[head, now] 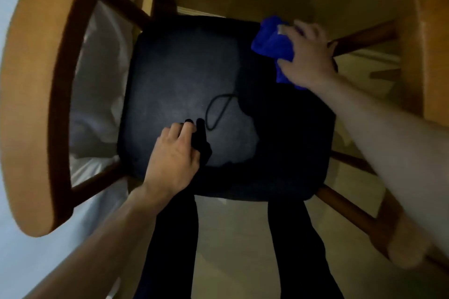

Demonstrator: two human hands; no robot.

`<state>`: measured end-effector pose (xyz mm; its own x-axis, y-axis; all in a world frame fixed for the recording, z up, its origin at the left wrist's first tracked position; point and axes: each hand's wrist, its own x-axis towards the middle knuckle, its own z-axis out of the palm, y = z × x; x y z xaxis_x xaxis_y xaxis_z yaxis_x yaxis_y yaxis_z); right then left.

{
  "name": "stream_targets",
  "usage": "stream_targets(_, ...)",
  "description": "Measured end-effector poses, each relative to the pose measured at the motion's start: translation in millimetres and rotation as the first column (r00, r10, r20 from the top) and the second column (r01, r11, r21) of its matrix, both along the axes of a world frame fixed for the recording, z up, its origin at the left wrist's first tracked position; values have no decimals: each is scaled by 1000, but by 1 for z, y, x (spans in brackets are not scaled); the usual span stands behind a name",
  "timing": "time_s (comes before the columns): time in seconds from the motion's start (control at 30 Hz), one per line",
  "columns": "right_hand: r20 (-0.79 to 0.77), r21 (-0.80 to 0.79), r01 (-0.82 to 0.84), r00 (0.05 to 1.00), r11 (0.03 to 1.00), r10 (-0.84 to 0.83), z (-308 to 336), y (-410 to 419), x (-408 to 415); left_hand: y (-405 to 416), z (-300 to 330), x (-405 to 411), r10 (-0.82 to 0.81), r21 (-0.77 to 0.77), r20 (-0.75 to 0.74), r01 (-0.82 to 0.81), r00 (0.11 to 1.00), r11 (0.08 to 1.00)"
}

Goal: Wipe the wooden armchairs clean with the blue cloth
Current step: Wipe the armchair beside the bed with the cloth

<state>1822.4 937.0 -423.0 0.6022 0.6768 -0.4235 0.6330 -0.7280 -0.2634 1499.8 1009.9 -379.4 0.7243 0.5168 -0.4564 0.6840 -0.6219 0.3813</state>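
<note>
A wooden armchair with a broad, curved, light-brown armrest and darker brown spindles fills the view from above, its square black padded seat in the middle. The seat has a dull sheen in the centre and lies in shadow along its near and right edges. A thin dark loop of cord lies on the seat just beyond the left hand.

The right hand sits at the far right corner of the seat, its fingers curled over a crumpled bright blue cloth, gripping it and holding it against the seat edge near the right-side spindle. The cloth bulges out to the left of the fingers and a small tail of it shows below the wrist.

The left hand rests on the near left part of the seat, fingers loosely bent with the tips on the black surface; it holds nothing that can be made out, though the shadow beside it hides the thumb side.

Under the chair the floor is pale beige. White fabric shows through the left spindles. The wall beyond is yellowish and dimly lit. The person's dark trouser legs stand at the seat's front edge. Right of the chair stands light-brown wooden furniture, blurred
</note>
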Motion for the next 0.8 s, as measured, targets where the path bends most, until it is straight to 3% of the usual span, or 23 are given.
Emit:
stream_targets(0.07, 92, -83, -42, 995, 996, 49, -8, -1, -20, -10, -2, 12, -31, 1, 7, 31, 1000, 1000)
stream_targets(0.13, 152, -65, -47, 987, 997, 57, -12, -5, -36, -23, -3, 21, -60, -2, -13, 60, 998, 998)
stream_targets(0.27, 153, -56, -145, 977, 988, 152, -11, -27, -50, -54, 0, 23, -123, -58, -51, 120, 991, 991)
stream_targets(0.37, 106, -47, -259, 959, 965, 263, -4, -67, -89, -82, 6, 12, -187, -98, -81, 179, 979, 979)
stream_targets(0.53, -22, -35, -412, 911, 910, 412, 7, -166, -187, -121, 18, -9, -146, -175, -144, 120, 979, 977)
stream_targets(0.63, -226, -89, -535, 832, 840, 506, 9, -202, -213, -135, 21, -18, -159, -219, -205, 113, 966, 969)
stream_targets(0.7, -298, -87, -524, 825, 847, 480, 14, -208, -206, -138, 21, -20, -175, -230, -246, 118, 953, 966)
stream_targets(0.8, -211, 15, -248, 946, 969, 245, 31, -198, -176, -132, 18, -15, -144, -219, -215, 96, 966, 971)
